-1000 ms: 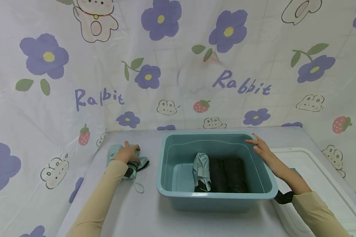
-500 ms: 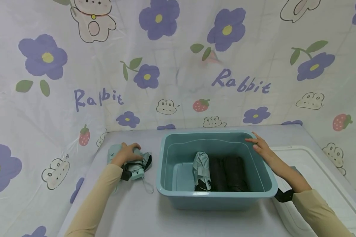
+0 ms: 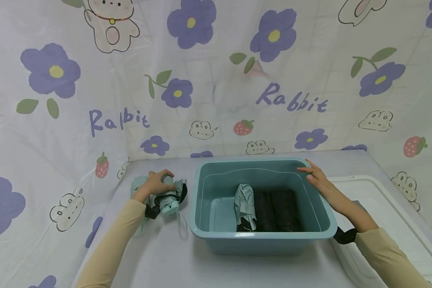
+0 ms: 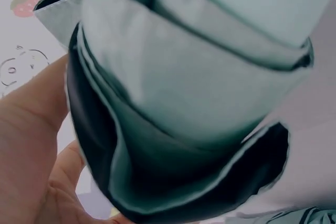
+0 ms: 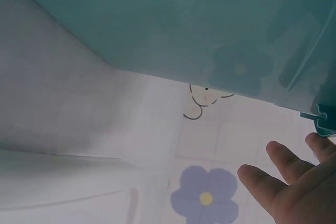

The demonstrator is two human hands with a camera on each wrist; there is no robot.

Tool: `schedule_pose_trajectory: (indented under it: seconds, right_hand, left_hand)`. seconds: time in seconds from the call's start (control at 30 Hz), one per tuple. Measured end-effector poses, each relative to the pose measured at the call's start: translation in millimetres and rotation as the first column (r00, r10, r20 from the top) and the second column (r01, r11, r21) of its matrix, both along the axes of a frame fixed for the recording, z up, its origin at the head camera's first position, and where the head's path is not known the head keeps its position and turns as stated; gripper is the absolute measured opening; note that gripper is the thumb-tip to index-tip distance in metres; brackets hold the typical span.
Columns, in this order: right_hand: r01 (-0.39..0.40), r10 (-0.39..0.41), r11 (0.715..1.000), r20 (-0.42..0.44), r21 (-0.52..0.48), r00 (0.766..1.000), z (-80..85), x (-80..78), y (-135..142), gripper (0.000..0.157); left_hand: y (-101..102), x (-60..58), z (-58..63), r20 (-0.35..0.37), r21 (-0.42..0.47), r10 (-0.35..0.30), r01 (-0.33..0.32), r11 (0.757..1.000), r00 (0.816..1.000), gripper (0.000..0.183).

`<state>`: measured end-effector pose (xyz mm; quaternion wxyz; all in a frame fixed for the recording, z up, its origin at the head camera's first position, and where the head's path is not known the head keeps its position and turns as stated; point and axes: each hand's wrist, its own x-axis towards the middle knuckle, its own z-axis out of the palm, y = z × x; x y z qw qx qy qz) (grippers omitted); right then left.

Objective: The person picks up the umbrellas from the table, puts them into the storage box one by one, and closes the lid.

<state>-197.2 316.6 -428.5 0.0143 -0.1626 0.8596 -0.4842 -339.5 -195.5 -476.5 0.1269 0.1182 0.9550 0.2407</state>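
Observation:
My left hand (image 3: 155, 188) grips a pale teal folding umbrella (image 3: 170, 202) at the left, its wrist cord hanging toward me. Loose fabric folds with a dark underside fill the left wrist view, where the umbrella (image 4: 173, 77) hides some of the fingers. A second pale teal bundle (image 3: 138, 183) lies just left of that hand, partly covered by it. My right hand (image 3: 318, 180) rests at the right rim of a teal plastic bin (image 3: 263, 236), fingers extended. Inside the bin, a pale teal folded umbrella (image 3: 245, 202) lies beside two black rolled bundles (image 3: 286, 210).
A white lid (image 3: 392, 228) lies flat on the table right of the bin, under my right forearm. Behind the table (image 3: 158, 256) hangs a printed curtain (image 3: 219, 104) with flowers and rabbits, which also closes off both sides.
My left hand has drawn the teal umbrella slightly right and turned it, so its handle end and cord point toward me, apart from the second bundle. The right hand has stayed at the rim.

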Motion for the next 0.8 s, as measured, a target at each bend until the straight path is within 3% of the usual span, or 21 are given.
schedule_pose_trajectory:
  seconds: [0.57,0.8]
  right_hand:
    - [0.01,-0.01,1.0,0.002,0.011,1.0,-2.9,-0.9,1.4,0.042]
    - [0.01,-0.01,1.0,0.007,0.005,1.0,-3.0,-0.5,1.0,0.041]
  left_hand:
    - [8.6,13.9,32.5,-0.016,0.061,-0.038,0.039,0.997,0.999,0.055]
    - [8.3,16.7,45.0,-0.009,0.165,-0.045,0.046,0.985,0.999,0.053]
